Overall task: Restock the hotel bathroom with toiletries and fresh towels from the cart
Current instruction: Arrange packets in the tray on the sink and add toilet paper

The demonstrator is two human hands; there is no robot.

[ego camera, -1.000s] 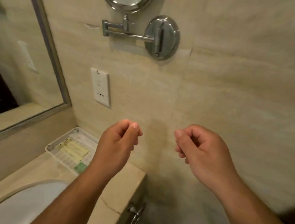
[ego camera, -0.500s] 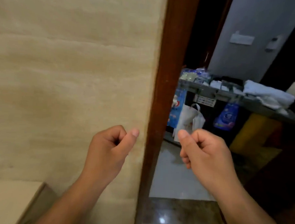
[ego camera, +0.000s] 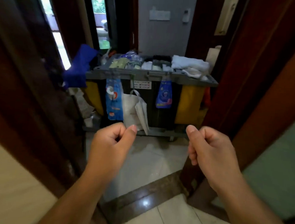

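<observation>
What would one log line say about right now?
phase: facing cart | left hand: curled, empty | right hand: curled, empty | towels: on cart top, right

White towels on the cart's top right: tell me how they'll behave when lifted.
The white towels lie heaped and rumpled, so probably soft and floppy, draping from a grip. The heap looks bulky, likely light for its size. Loose ends near the cart rim may drag.

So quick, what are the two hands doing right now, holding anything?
Left hand: closed, fingers curled, holding nothing.
Right hand: closed, fingers curled, holding nothing.
</observation>
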